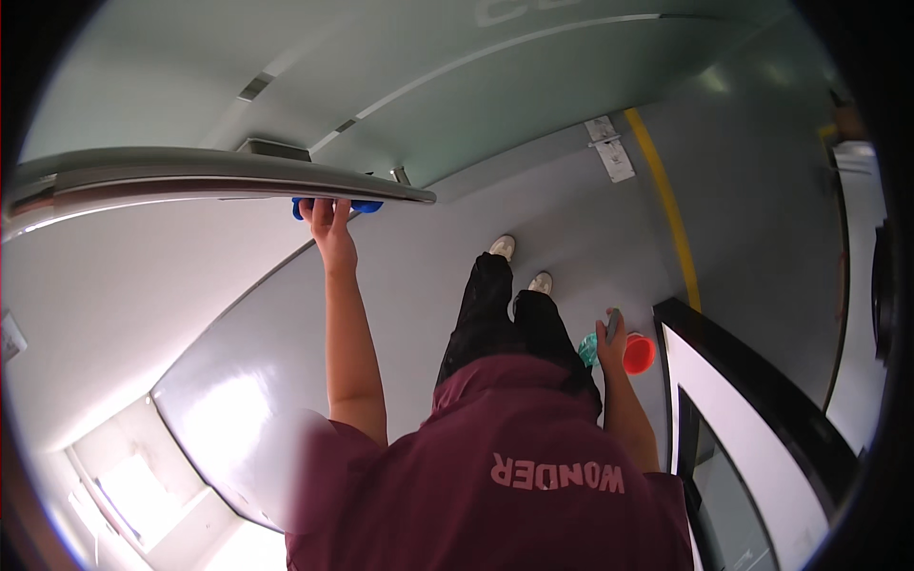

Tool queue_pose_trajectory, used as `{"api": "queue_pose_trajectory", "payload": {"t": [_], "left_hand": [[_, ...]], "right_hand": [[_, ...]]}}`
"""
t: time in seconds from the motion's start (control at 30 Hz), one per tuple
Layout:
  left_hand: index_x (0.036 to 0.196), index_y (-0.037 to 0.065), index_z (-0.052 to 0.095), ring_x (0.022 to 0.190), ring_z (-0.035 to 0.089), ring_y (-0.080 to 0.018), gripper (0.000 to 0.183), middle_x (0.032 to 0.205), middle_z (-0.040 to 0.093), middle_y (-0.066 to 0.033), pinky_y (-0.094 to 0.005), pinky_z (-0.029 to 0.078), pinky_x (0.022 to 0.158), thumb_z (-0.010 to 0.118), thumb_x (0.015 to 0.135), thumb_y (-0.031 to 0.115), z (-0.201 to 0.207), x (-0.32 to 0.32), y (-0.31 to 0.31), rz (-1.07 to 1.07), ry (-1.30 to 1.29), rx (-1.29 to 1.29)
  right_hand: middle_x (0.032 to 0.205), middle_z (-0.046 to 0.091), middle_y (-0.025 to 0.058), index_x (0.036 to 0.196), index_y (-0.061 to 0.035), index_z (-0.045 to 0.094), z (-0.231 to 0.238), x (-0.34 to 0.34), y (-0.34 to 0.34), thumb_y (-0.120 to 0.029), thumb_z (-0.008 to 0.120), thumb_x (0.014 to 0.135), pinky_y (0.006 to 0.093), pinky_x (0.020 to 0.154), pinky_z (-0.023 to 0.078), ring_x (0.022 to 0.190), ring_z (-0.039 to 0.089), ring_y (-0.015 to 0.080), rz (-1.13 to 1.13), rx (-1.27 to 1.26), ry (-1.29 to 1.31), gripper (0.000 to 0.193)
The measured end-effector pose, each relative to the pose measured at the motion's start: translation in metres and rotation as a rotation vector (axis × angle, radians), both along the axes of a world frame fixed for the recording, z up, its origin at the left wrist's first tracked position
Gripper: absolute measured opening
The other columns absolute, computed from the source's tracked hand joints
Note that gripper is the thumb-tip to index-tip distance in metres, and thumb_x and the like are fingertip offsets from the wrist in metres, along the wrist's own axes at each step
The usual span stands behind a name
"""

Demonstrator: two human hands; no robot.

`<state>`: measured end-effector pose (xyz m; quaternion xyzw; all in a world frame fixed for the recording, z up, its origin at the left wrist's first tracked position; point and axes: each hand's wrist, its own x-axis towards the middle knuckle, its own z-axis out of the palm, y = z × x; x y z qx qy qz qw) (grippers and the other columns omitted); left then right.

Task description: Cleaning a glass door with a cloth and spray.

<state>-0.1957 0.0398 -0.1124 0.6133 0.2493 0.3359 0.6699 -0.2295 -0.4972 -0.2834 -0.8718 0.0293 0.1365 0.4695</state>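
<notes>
At the underside of a long metal rail (238,176) on the left, my left hand (330,228) is closed on a blue cloth (367,206). Blue shows on both sides of the fingers, and the rail hides the fingertips. Low on the right, my right hand (611,344) is wrapped round a slim grey object (612,325) with a green tip; its kind is not clear. Beside that hand is a translucent teal thing (588,349), partly hidden, and I cannot tell whether it is joined to the grey object. A red bucket (639,354) shows just to the hand's right.
A frosted glass panel (457,105) rises ahead, behind the rail. A metal floor plate (609,149) lies near its base, beside a yellow floor stripe (666,205). A black-edged white frame (743,400) stands close on my right. Bright windows (138,495) show at lower left.
</notes>
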Motion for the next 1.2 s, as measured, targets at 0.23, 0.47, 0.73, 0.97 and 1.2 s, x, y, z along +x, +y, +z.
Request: {"api": "queue_pose_trajectory", "payload": {"t": [0.23, 0.47, 0.73, 0.97, 1.2], "left_hand": [[0.11, -0.001, 0.054, 0.107, 0.052, -0.0156, 0.026, 0.116, 0.047, -0.0078, -0.0282, 0.04, 0.095, 0.061, 0.086, 0.005, -0.036, 0.001, 0.015, 0.252, 0.237, 0.157], [0.11, -0.002, 0.052, 0.099, 0.053, -0.021, 0.03, 0.109, 0.056, -0.0139, -0.0339, 0.045, 0.089, 0.06, 0.087, 0.016, -0.089, 0.008, 0.041, 0.486, 0.145, 0.486], [0.108, 0.003, 0.052, 0.096, 0.055, -0.0204, 0.027, 0.105, 0.057, -0.0093, -0.0357, 0.047, 0.085, 0.058, 0.088, 0.02, -0.226, -0.01, 0.113, 0.485, 0.21, 0.217], [0.105, 0.004, 0.053, 0.092, 0.056, -0.0195, 0.024, 0.102, 0.057, -0.0091, -0.0349, 0.048, 0.081, 0.058, 0.088, 0.02, -0.325, -0.009, 0.087, 0.385, 0.204, 0.282], [0.101, 0.005, 0.054, 0.088, 0.056, -0.0185, 0.02, 0.099, 0.058, -0.0088, -0.0341, 0.048, 0.077, 0.058, 0.088, 0.019, -0.355, -0.027, 0.119, 0.273, 0.133, 0.323]], "right_hand": [[0.112, 0.059, 0.0164, 0.122, -0.0013, 0.05, -0.082, -0.006, -0.026, -0.017, 0.062, 0.084, 0.0368, 0.081, 0.047, 0.095, 0.059, 0.0292, 0.155, -0.126, 0.045, 0.043], [0.107, 0.06, 0.0167, 0.123, -0.0013, 0.051, -0.111, 0.026, 0.012, -0.018, 0.06, 0.086, 0.0359, 0.081, 0.047, 0.091, 0.062, 0.0275, 0.033, -0.036, 0.058, 0.042], [0.095, 0.059, 0.0081, 0.121, -0.0018, 0.054, -0.184, 0.062, 0.094, -0.018, 0.057, 0.091, 0.0292, 0.076, 0.046, 0.076, 0.056, 0.0151, -0.017, 0.031, -0.074, 0.035], [0.081, 0.057, 0.0025, 0.12, -0.0003, 0.055, -0.244, 0.088, 0.153, -0.013, 0.057, 0.091, 0.0239, 0.071, 0.044, 0.072, 0.052, 0.0091, 0.09, 0.189, -0.069, 0.032], [0.083, 0.057, 0.0031, 0.117, -0.0006, 0.056, -0.26, 0.127, 0.19, -0.011, 0.057, 0.09, 0.0233, 0.069, 0.043, 0.069, 0.051, 0.0083, 0.272, 0.41, -0.073, 0.029]]}}
